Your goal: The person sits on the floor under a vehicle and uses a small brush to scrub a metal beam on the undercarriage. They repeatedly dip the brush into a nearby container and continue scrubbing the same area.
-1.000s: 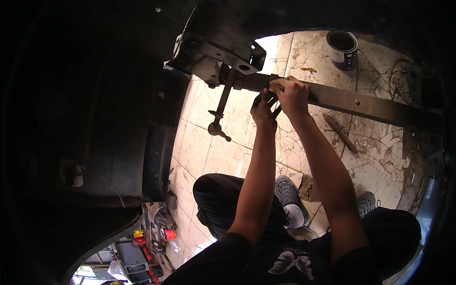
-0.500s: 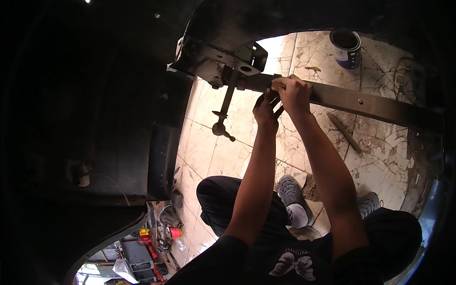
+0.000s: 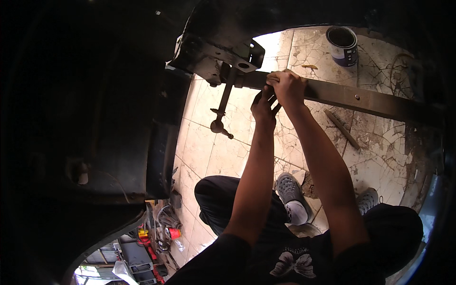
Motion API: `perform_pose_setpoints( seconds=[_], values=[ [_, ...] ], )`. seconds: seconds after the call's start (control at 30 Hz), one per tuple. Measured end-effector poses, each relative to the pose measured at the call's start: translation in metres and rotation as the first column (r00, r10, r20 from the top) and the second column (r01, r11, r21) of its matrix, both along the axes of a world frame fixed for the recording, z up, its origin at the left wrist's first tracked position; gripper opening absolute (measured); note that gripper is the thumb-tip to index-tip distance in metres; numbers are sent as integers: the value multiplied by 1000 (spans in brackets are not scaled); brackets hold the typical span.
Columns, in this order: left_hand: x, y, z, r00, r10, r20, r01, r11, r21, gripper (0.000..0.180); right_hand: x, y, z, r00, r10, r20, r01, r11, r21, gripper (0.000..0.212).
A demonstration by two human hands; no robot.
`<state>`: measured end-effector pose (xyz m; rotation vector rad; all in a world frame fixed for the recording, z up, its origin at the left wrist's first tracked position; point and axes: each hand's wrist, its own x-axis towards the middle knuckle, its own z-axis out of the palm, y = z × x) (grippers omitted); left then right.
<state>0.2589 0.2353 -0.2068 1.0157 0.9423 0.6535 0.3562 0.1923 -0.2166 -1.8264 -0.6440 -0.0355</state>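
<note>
A long dark metal bar (image 3: 361,99) runs from a black bracket (image 3: 223,52) at the top centre out to the right. My right hand (image 3: 287,87) is closed over the bar near the bracket, pressing a small tan piece under its fingers. My left hand (image 3: 263,105) is just below it, fingers curled up against the bar's underside. A thin rod with a knob end (image 3: 220,114) hangs down from the bracket, left of my hands.
Cracked pale floor tiles (image 3: 213,147) lie below. A paint can (image 3: 343,45) stands at the top right and a flat metal strip (image 3: 342,128) lies on the tiles. Dark vehicle bodywork (image 3: 95,142) fills the left. Tools and red items (image 3: 166,232) clutter the lower left.
Both hands stay on the bar by the bracket. The view has shifted slightly, and my hands show only small movement along the bar.
</note>
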Motion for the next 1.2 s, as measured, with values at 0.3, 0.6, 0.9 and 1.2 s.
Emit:
perform_pose_setpoints(
  seconds=[0.3, 0.6, 0.9, 1.2],
  values=[
    [-10, 8, 2, 999, 20, -43, -20, 1000, 14, 44, -22, -29, -10, 999, 43, -9, -43, 998, -37, 12],
    [-8, 5, 6, 999, -13, -38, 14, 1000, 26, 45, -12, -8, -2, 996, -44, 75, 44, 999, 2, 12],
    [-8, 3, 7, 997, -61, -39, 62, 998, 15, 54, -20, -13, -5, 988, -113, 107, 106, 992, 69, 15],
    [-11, 5, 6, 998, -57, -37, 57, 998, 24, 54, -28, -20, -10, 999, -35, 1, 35, 999, 35, 10]
  ],
)
